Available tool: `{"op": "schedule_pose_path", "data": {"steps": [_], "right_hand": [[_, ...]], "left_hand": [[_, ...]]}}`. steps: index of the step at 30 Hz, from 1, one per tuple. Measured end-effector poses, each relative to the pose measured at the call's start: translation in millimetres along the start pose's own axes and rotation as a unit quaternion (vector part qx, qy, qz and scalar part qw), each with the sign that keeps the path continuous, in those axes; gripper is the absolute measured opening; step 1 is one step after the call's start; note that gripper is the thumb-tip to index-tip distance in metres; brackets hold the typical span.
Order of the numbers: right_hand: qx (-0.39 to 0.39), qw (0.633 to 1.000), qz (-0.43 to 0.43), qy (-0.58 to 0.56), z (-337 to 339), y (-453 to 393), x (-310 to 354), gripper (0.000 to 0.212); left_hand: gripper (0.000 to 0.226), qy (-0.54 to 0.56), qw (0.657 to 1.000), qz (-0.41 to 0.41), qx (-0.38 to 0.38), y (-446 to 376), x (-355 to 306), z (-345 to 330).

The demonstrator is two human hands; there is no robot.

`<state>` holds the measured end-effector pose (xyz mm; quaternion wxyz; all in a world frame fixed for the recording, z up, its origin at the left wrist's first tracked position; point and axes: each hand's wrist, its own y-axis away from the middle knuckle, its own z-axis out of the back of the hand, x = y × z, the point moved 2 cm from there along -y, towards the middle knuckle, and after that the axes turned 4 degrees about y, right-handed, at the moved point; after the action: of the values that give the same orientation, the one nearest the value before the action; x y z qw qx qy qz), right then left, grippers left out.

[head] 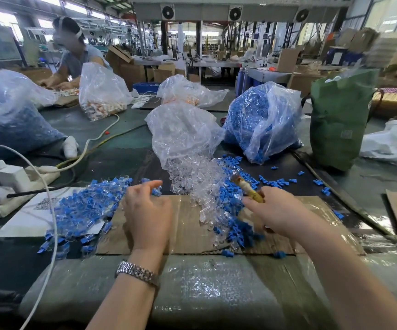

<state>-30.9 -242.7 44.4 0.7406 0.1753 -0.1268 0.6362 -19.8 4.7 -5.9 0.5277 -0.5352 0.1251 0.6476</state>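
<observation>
Work table (111,148): dark green top that carries everything below.
Big bag of blue parts (14,120): clear plastic, slumped at 10 o'clock from the cardboard.
Second bag of blue parts (261,117): at 1 o'clock, its mouth open toward the wearer and pieces spilled before it.
Bag of clear parts (183,132): at 12 o'clock, just beside the second blue bag, its mouth lying toward 6 o'clock.
Green bag (340,120): upright at 2 o'clock, well apart from the hands.
Cardboard sheet (188,225): flat and tape-covered, under both hands.
Blue pile (83,210): at 9 o'clock, lying across the cardboard's left edge and a white sheet.
Clear spill (192,179): runs from the bag's mouth down onto the cardboard, with blue pieces along its right side.
Left hand (147,210): palm down at the blue pile's right edge, with loosely bent fingers reaching toward 1 o'clock. A blue piece lies at the fingertips, and I cannot tell whether they pinch it.
Right hand (278,213): at 3 o'clock, fingers wrapped round the stick's lower end.
Power strip (9,198): white, at 9 o'clock, with plugs in it.
Stick (245,186): a yellowish-brown tool. Its long axis runs from 4 o'clock to 10 o'clock and its free tip points to 10 o'clock. The tip is raised over the place where the clear spill meets the blue pieces.
Wristwatch (136,273): metal band on the left wrist.
</observation>
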Motion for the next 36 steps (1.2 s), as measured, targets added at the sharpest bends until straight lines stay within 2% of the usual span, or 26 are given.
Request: {"op": "schedule_pose_path", "data": {"steps": [2,4,6,11,15,17,19,21,22,24,27,31,34,36], "right_hand": [[-0.026,0.994,-0.030,0.100,-5,-8,-8,0.038],[-0.026,0.986,-0.046,0.161,-14,-13,-12,0.047],[-0.036,0.980,-0.052,0.188,-22,-17,-15,0.059],[-0.039,0.979,-0.038,0.197,-26,-17,-13,0.064],[-0.011,0.990,-0.017,0.142,-18,-12,-14,0.065],[-0.033,0.993,0.008,0.114,-10,-5,-14,0.055],[-0.061,0.991,0.055,0.102,-5,2,-14,0.032],[-0.047,0.990,0.097,0.091,-6,8,-10,0.015],[-0.030,0.989,0.109,0.092,-9,10,-7,0.013],[-0.017,0.984,0.121,0.128,-15,10,-1,0.016],[-0.041,0.963,0.142,0.224,-22,6,4,0.020],[-0.062,0.958,0.153,0.233,-25,5,5,0.015],[-0.064,0.971,0.149,0.173,-21,7,3,0.005],[-0.071,0.982,0.151,0.094,-18,7,3,0.002]], "left_hand": [[0.018,0.049,0.990,-0.050,0.119,9,-8,-8],[0.013,0.057,0.969,-0.068,0.232,18,-12,-16],[0.009,0.035,0.956,-0.087,0.278,21,-13,-21],[0.004,0.014,0.945,-0.104,0.311,23,-14,-21],[0.012,-0.002,0.941,-0.114,0.320,24,-15,-20],[0.016,-0.007,0.941,-0.103,0.323,23,-14,-19],[0.015,0.000,0.941,-0.087,0.327,21,-13,-19],[0.013,0.007,0.943,-0.077,0.324,21,-13,-19],[0.011,0.010,0.945,-0.073,0.320,21,-13,-18],[0.009,0.019,0.948,-0.070,0.311,21,-14,-18],[0.016,0.050,0.953,-0.064,0.291,22,-15,-15],[0.018,0.129,0.950,0.021,0.283,19,-11,-11],[0.018,0.185,0.935,0.082,0.291,18,-8,-11],[0.019,0.241,0.915,0.121,0.301,17,-6,-10]]}}
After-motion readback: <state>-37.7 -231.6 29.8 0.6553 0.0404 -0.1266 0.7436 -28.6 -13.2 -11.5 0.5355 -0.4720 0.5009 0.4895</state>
